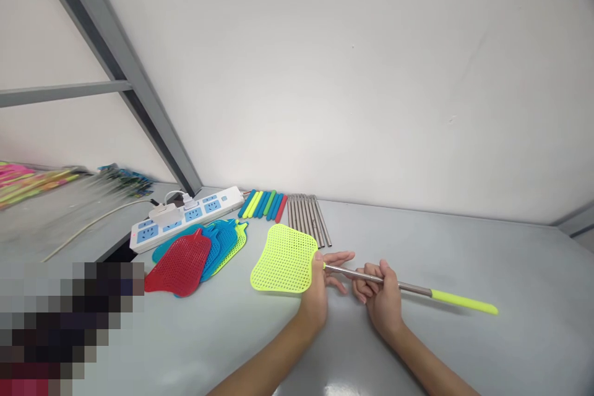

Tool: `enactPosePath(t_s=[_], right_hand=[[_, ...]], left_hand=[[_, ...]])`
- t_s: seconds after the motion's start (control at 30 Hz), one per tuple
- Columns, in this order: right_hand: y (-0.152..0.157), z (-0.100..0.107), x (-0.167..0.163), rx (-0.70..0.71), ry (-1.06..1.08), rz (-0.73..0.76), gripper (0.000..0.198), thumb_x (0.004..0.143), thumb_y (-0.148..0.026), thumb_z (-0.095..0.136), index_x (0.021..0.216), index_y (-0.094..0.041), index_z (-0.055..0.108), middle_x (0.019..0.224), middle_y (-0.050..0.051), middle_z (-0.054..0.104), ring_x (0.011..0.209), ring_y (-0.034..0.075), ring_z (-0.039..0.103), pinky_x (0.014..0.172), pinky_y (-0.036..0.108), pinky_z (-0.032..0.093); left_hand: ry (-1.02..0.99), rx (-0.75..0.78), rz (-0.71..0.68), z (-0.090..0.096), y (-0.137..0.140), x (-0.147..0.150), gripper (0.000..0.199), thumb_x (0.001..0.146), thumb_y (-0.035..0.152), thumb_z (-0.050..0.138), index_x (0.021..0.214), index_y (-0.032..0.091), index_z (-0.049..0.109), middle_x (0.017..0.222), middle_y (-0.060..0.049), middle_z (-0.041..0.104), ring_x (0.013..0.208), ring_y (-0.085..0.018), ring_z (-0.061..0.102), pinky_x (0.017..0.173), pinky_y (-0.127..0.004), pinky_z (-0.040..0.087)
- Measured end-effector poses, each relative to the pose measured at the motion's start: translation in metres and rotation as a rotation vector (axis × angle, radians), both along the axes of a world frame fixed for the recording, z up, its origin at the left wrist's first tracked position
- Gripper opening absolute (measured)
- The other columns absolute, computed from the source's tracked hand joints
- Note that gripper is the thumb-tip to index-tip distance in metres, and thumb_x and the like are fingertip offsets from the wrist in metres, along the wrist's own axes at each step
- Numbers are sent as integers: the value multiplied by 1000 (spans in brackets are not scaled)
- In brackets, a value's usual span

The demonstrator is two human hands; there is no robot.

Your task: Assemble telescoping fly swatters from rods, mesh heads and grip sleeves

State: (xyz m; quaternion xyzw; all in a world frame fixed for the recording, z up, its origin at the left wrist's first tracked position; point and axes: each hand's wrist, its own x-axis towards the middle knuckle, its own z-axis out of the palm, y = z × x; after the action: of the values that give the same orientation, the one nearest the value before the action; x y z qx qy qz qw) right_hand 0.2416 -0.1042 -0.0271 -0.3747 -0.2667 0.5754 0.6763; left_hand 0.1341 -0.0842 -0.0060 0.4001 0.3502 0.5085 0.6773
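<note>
A yellow-green fly swatter lies across both hands, its perforated head [285,260] to the left and its yellow grip [464,301] to the right. My left hand [318,291] holds it where the head meets the metal rod, thumb on the head's edge and other fingers stretched out behind. Farther along, my right hand [383,297] has its fingers curled around the metal rod [415,288]. Beyond the swatter, several bare metal rods [306,216] lie side by side. Left of them is a row of coloured grips [263,205] in blue, yellow, green and red.
Loose swatter heads in red [183,263], blue and yellow overlap at the left. A white power strip [185,216] with plugs and a cable lies behind them. Blurred bundles [41,182] rest at far left. A grey metal frame [125,74] and white wall border the grey table [464,241].
</note>
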Motion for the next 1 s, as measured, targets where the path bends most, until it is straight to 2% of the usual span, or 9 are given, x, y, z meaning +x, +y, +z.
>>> enactPosePath(t_s=[0.1,0.23,0.43,0.7,0.9,1.0], right_hand=[[-2,0,-4,4,-38,48,44,76,-46,31,40,-21,25,34,-6,23,32,10,28,37,24,22],[-3,-2,-5,27,-82,109,47,76,-50,29,39,-20,31,32,-4,30,30,10,32,36,24,25],[-1,-7,-4,39,-107,191,52,77,-52,25,41,-19,42,33,-2,39,30,11,37,33,24,29],[3,-7,-1,45,-289,183,53,78,-50,28,42,-17,47,37,-1,41,36,11,39,40,24,32],[3,-3,0,-32,-355,84,43,75,-39,48,39,-16,42,35,-4,36,35,8,33,39,23,24],[3,0,1,-32,-347,77,42,75,-36,49,39,-16,42,35,-4,34,36,8,31,40,23,22]], left_hand=[[33,-2,16,2,-4,1,51,79,47,29,83,11,63,92,-14,63,77,-21,58,50,-26,44],[77,18,48,0,-9,3,51,81,47,26,81,12,64,86,-11,64,57,-14,55,57,-28,44],[20,-39,13,-1,-15,10,55,77,53,29,82,10,62,57,-7,61,51,-15,54,49,-27,42],[146,-20,95,9,-2,4,48,78,49,31,73,14,63,69,-8,64,57,-16,54,54,-27,40],[37,-33,136,7,9,-3,40,78,43,34,73,13,60,73,-9,64,64,-17,55,54,-25,39],[-21,-20,182,7,12,-7,44,79,45,30,73,13,59,75,-8,64,65,-16,55,55,-24,39]])
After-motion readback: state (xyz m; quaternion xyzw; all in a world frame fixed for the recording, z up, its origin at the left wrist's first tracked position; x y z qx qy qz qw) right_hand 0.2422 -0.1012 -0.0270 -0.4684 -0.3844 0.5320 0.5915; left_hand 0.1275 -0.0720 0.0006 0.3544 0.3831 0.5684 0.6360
